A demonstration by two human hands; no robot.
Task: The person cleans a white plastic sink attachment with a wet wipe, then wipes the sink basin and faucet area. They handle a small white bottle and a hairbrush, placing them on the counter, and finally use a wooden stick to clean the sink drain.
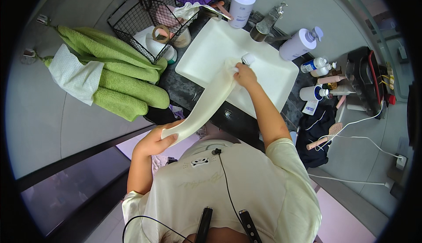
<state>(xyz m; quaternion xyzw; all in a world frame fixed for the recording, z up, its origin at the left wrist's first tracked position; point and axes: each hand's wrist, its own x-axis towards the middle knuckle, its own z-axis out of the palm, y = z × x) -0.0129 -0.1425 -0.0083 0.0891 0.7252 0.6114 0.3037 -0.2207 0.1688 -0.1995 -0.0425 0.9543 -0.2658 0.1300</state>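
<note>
A long, smooth off-white strip of flexible material (211, 103) is stretched between my two hands, bowed along its length; what it is exactly I cannot tell. My left hand (156, 139) grips the near end, with the thumb on top, in front of the counter. Over the white rectangular washbasin (194, 61), my right hand (244, 75) pinches the far end, which looks thinner and crumpled there. A small white piece at those fingertips is partly hidden. Just beyond my right hand, a white cylindrical piece (248, 58) rests in the basin.
Behind the basin are a faucet (267, 24) and two pump bottles, one left (242, 7) and one right (298, 43). A black wire basket (132, 22) and hanging green towels (128, 78) are at left. Small bottles, a hairbrush (326, 137) and white cables (366, 137) are at right.
</note>
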